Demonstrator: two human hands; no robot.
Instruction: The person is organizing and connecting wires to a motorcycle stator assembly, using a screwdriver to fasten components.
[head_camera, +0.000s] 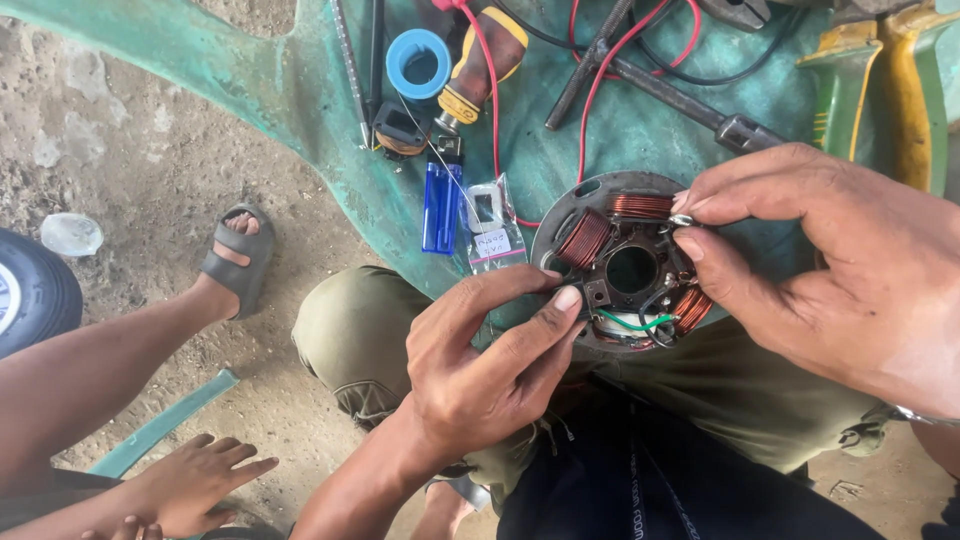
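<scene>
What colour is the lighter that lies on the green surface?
The lighter is blue with a silver metal top, best seen in the head view.

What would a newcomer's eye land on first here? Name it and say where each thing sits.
First the round stator plate with copper-wound coils, centre frame above the person's lap, gripped at its lower-left edge by the left hand while the right hand pinches a small metal part at its upper-right rim. Behind it, on the green plastic surface, lie a blue lighter and a blue tape roll.
</scene>
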